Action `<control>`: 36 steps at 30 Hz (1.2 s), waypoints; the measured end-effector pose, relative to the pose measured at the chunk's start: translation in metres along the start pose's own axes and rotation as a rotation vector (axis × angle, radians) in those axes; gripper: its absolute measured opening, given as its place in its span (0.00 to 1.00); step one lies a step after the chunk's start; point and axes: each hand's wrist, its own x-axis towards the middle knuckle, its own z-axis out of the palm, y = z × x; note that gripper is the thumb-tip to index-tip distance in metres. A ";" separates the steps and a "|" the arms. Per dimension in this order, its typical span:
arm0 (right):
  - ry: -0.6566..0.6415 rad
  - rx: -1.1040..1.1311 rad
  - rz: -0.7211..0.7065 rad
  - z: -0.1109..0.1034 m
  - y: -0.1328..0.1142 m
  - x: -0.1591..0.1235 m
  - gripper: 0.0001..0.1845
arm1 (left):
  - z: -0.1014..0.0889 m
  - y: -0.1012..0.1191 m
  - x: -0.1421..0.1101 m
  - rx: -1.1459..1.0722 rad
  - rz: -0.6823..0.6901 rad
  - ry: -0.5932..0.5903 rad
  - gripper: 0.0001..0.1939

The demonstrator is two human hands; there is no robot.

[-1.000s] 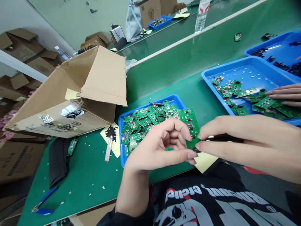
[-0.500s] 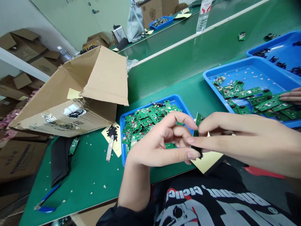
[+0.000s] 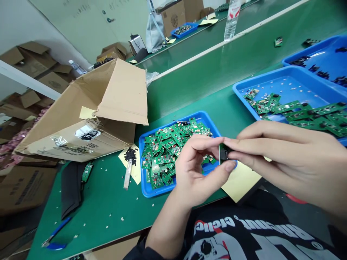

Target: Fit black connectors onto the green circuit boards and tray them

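Note:
In front of my chest, my left hand (image 3: 196, 171) grips a small green circuit board (image 3: 219, 154) turned nearly edge-on, its fingertip on top and thumb below. A small black part (image 3: 224, 153) lies against the board's right face. My right hand (image 3: 276, 155) has its fingers closed on that black part from the right. Fingers hide most of the board. Behind my left hand stands a blue tray (image 3: 145, 187) heaped with green circuit boards (image 3: 162, 159).
A second blue tray (image 3: 238, 88) with boards sits at right, beside another tray (image 3: 287, 59) of black parts. An open cardboard box (image 3: 121, 90) stands left. Small black pieces (image 3: 130, 155) lie on yellow paper (image 3: 137, 173). Blue-handled cutters (image 3: 55, 236) rest near the front edge.
My hands have shifted slightly; the board now stands edge-on, with my right fingers on the black part. Another person's hand has left the right tray.

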 end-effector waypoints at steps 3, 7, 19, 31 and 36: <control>0.044 -0.063 0.032 0.001 -0.004 0.002 0.09 | 0.001 -0.002 -0.004 0.075 0.094 0.020 0.17; 0.035 -0.074 0.025 0.000 -0.005 0.002 0.10 | 0.005 0.004 -0.011 0.125 -0.005 0.100 0.23; -0.089 0.002 -0.037 -0.014 -0.001 0.008 0.10 | 0.003 0.025 -0.006 0.113 -0.163 0.124 0.07; 0.025 -0.187 -0.007 -0.008 -0.013 0.005 0.05 | 0.003 0.031 -0.007 0.080 -0.286 0.116 0.09; 0.079 -0.249 0.024 -0.006 -0.016 -0.001 0.04 | 0.006 0.030 -0.009 0.090 -0.266 0.120 0.14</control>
